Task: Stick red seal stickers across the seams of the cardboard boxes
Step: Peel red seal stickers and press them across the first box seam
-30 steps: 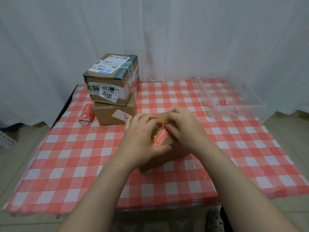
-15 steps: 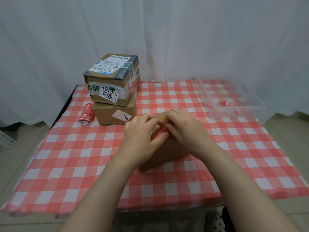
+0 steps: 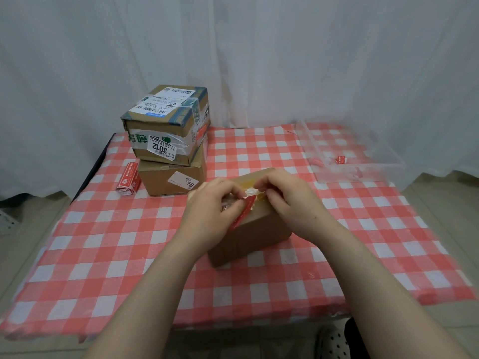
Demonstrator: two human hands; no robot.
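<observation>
A plain cardboard box (image 3: pixel 255 233) lies at the middle of the checked table. A red seal sticker (image 3: pixel 243 211) hangs over its top left edge, its upper end showing a white underside. My left hand (image 3: pixel 215 211) pinches the sticker from the left. My right hand (image 3: pixel 287 200) pinches the sticker's upper end at the taped top seam. Behind on the left, a taped box with labels (image 3: pixel 166 125) is stacked on a second brown box (image 3: pixel 172 177).
A roll of red stickers (image 3: pixel 128 179) lies left of the stacked boxes. A clear plastic tray (image 3: pixel 355 151) with a few red sticker scraps stands at the back right. A white curtain hangs behind the table. The table's front edge is near my forearms.
The sticker's upper end has lifted off the box top and shows its white underside. Both hands have shifted slightly up along the box.
</observation>
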